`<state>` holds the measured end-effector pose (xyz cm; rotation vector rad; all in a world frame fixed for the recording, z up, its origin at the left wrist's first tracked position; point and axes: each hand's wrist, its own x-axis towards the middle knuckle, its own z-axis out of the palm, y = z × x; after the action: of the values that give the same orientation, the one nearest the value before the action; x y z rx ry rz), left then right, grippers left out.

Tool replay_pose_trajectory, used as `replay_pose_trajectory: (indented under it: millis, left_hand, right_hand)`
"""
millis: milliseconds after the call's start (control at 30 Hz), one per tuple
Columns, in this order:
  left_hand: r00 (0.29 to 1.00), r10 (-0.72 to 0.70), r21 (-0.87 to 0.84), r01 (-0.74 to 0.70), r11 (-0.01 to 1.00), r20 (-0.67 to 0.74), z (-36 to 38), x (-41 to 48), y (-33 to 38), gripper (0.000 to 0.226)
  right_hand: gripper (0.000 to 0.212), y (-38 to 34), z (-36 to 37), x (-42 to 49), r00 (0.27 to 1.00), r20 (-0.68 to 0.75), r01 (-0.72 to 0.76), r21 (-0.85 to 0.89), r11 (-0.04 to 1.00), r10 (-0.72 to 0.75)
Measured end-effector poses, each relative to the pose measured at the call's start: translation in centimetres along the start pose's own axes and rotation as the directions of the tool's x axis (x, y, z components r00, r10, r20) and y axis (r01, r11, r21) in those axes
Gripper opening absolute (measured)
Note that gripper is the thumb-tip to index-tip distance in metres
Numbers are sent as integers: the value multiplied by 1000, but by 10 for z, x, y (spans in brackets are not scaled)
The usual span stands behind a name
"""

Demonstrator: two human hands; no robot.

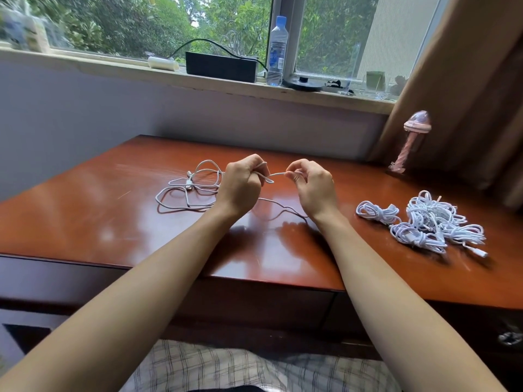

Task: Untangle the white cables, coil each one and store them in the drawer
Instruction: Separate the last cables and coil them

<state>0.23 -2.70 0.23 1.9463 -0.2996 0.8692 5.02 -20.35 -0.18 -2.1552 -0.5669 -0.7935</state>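
White cable (pixel 278 174) in curled fingers of left hand (pixel 240 187) and fingertip pinch of right hand (pixel 314 188)

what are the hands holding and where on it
One loose white cable: left hand grips a folded bend, right hand pinches the strand beside it.

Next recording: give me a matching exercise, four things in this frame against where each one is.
Things:
1. loose white cable
2. bundled white cables
3. water bottle
4. pink item

Places:
A. on the windowsill, right of the black box
B. heaped on the right of the desk, untouched
C. held between left hand and right hand
D. far right, against the curtain

Pairs: 1-C, 2-B, 3-A, 4-D
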Motion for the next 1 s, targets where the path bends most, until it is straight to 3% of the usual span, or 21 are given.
replay_pose_trajectory:
  millis: [67,133,267,333,467,633,800,933,1000]
  left_hand:
    - [999,-45,-23,46,999,19,0,1,0,30]
    - [983,-167,-164,179,970,81,1,2,6,34]
    - [859,-400,-436,509,742,320,1,4,18,50]
    - [842,-376,-524,536,662,387,-1,4,22,50]
    - [851,-399,-684,517,515,342,-6,10,20,51]
    - [846,-476,-727,482,489,240,-8,14,14,50]
    - [861,-503,-656,424,624,78,-7,15,9,48]
    - [905,-404,-590,401,700,135,-2,14,4,49]
    - [911,-369,-620,400,675,186,0,13,3,41]
  right_hand:
    - [5,2,-2,1,1000,-2,-13,-62,998,13]
    - [7,2,-3,1,1000,27,-7,-131,991,11]
    - [15,-5,-3,-1,994,110,44,-302,952,-11]
    - [17,-6,-2,-1,985,164,107,-298,949,-59]
    - [13,-6,3,-3,942,282,240,-193,951,-181]
    - [13,-12,7,-5,929,277,270,-55,961,-246]
    - [18,-16,3,-6,961,202,163,140,977,-189]
    - [19,-28,1,-13,949,272,86,266,960,-160]
    - [19,-29,2,-15,932,332,49,286,957,-147]
